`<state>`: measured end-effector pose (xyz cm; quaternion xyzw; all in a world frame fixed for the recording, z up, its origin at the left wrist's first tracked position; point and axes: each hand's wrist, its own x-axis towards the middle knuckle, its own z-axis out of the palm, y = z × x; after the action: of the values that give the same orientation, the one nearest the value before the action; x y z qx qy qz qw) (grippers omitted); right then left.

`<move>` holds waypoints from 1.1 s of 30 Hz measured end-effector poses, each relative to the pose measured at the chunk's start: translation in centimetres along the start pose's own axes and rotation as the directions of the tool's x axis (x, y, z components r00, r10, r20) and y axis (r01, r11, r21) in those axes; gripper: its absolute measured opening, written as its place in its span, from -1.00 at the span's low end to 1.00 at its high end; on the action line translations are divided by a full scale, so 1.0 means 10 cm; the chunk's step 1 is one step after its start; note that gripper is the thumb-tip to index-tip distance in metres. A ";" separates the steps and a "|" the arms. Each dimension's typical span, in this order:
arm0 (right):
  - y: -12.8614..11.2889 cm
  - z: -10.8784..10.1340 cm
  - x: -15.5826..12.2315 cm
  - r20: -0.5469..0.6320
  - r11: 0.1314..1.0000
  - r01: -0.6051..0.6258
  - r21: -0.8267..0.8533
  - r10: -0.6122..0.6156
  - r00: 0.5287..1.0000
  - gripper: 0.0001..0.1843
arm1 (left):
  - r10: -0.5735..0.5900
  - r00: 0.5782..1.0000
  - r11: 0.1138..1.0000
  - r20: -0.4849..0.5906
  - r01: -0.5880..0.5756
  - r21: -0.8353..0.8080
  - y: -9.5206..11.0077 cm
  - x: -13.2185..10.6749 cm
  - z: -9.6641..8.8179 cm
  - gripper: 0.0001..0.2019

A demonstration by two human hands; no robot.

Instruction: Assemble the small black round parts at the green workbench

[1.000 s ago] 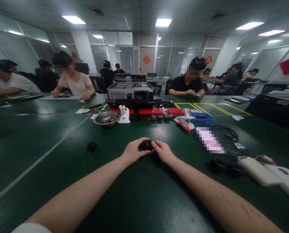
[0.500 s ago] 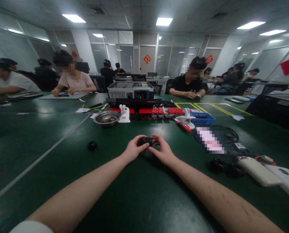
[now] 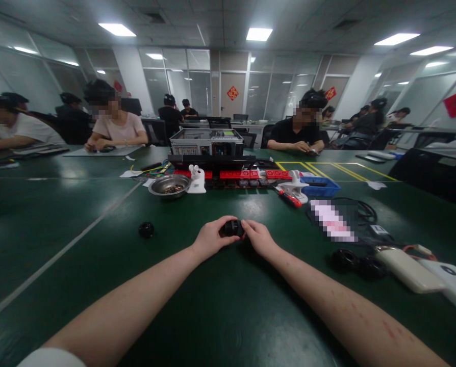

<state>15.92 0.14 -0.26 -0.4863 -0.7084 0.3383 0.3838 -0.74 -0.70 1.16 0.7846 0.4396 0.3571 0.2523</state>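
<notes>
Between my two hands, just above the green table (image 3: 228, 306), is a short black cylindrical part (image 3: 231, 228); its exact kind does not show. My left hand (image 3: 211, 236) grips its left side, thumb in front and fingers behind. At its right end, the thumb and fingers of my right hand (image 3: 259, 237) are closed on it, with some fingertips hidden. A similar black round part (image 3: 146, 229) lies to the left of my left hand. Two ring-like black parts (image 3: 345, 259) rest beside my right forearm.
Beyond my hands are a metal bowl (image 3: 155, 191) of small pieces, a white stand (image 3: 196, 179), a red-handled screwdriver (image 3: 289, 199), a blue tray (image 3: 323, 192) and an open computer case (image 3: 182, 148). Cables and a cream power bank-like block (image 3: 409, 270) lie right. Other people sit across the table.
The fingers of my right hand have closed in from a looser, spread pose onto the right end of the black part. My left hand keeps its hold.
</notes>
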 end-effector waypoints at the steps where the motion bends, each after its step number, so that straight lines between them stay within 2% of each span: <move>1: 0.00 0.00 0.00 -0.001 1.000 0.003 0.008 -0.003 1.000 -0.58 | -0.016 1.000 1.000 0.003 0.016 -0.009 0.00 0.00 0.00 -0.55; 5: -0.01 0.00 -0.02 -0.026 0.996 0.086 0.018 -0.086 0.996 -0.73 | -0.094 0.995 0.979 -0.021 0.089 -0.181 -0.01 0.02 0.03 -0.57; 9: -0.07 -0.06 -0.06 -0.040 0.972 0.201 -0.125 -0.207 0.977 -0.69 | -0.193 0.980 0.852 0.051 0.193 -0.487 -0.03 0.04 0.10 -0.56; 11: -0.10 -0.08 -0.08 -0.040 0.947 0.259 -0.191 -0.272 0.962 -0.65 | -0.224 0.971 0.793 0.087 0.234 -0.563 -0.04 0.05 0.12 -0.55; 13: -0.12 -0.08 -0.09 -0.027 0.930 0.300 -0.213 -0.312 0.950 -0.61 | -0.240 0.967 0.773 0.089 0.246 -0.584 -0.06 0.06 0.13 -0.56; 16: -0.11 -0.07 -0.09 -0.043 0.956 0.266 -0.124 -0.273 0.961 -0.59 | -0.206 0.978 0.826 0.027 0.189 -0.531 -0.05 0.05 0.10 -0.57; 19: -0.06 -0.05 -0.05 -0.105 0.988 0.153 -0.022 -0.155 0.982 -0.65 | -0.110 0.993 0.936 -0.041 0.090 -0.340 -0.02 0.02 0.05 -0.59; 20: -0.05 -0.04 -0.04 -0.109 0.993 0.116 -0.017 -0.117 0.987 -0.66 | -0.077 0.996 0.960 -0.043 0.063 -0.273 0.00 0.01 0.04 -0.59; 24: 0.00 -0.04 0.00 -0.035 0.999 0.021 -0.043 -0.022 0.999 -0.48 | -0.013 1.000 0.993 -0.017 0.011 -0.117 0.04 -0.01 0.00 -0.57; 28: 0.00 -0.02 -0.01 0.006 1.000 0.007 -0.013 -0.007 1.000 -0.47 | -0.007 1.000 0.998 -0.006 0.007 -0.070 0.04 -0.01 0.01 -0.56; 33: -0.01 -0.03 -0.01 -0.001 0.998 0.059 0.007 -0.059 0.998 -0.56 | -0.062 0.998 0.989 -0.014 0.059 -0.136 0.05 0.00 0.01 -0.57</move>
<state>16.12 0.09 -0.06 -0.4637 -0.7211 0.3293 0.3956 -0.42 -0.98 1.46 0.7487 0.4402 0.3854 0.3115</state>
